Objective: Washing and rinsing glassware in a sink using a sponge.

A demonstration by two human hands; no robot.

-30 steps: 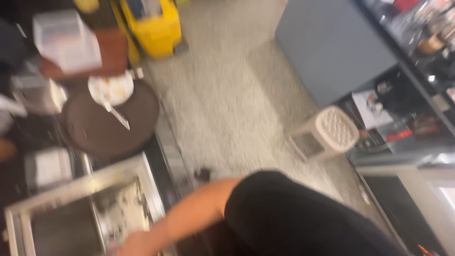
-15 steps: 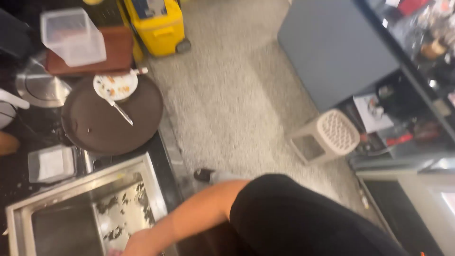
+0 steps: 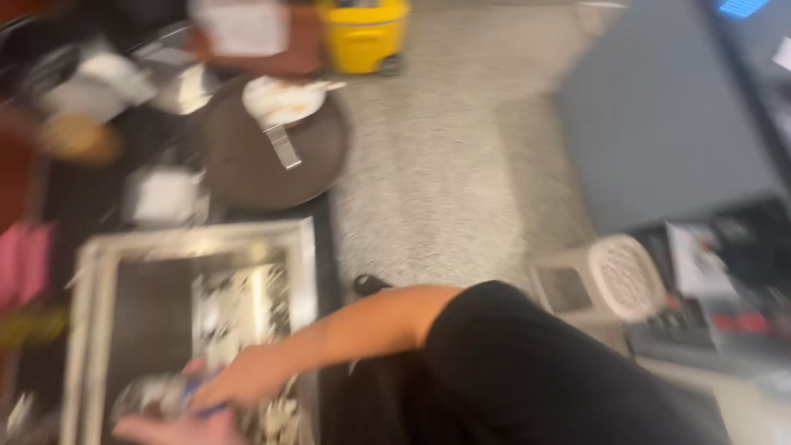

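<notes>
The picture is heavily blurred. My right hand (image 3: 239,375) reaches from a bare forearm and black sleeve (image 3: 527,371) down into a steel sink (image 3: 301,247) at the lower left. Its fingers curl over something shiny with a bit of blue, too smeared to name. My left hand (image 3: 165,428) lies just below it at the bottom edge, fingers stretched out to the left, touching or nearly touching the same shiny thing. Scraps litter the sink's bottom (image 3: 243,305).
Behind the sink a dark round tray (image 3: 247,165) carries a white plate (image 3: 284,99) with a utensil. A yellow bucket (image 3: 362,33) stands on the speckled floor (image 3: 445,165). A beige stool (image 3: 614,276) and a grey cabinet (image 3: 659,124) stand to the right. A shoe (image 3: 369,284) shows beside the counter.
The view swung left and down, showing more of the sink. My right hand went deeper into the sink, and my left hand has come into view beneath it.
</notes>
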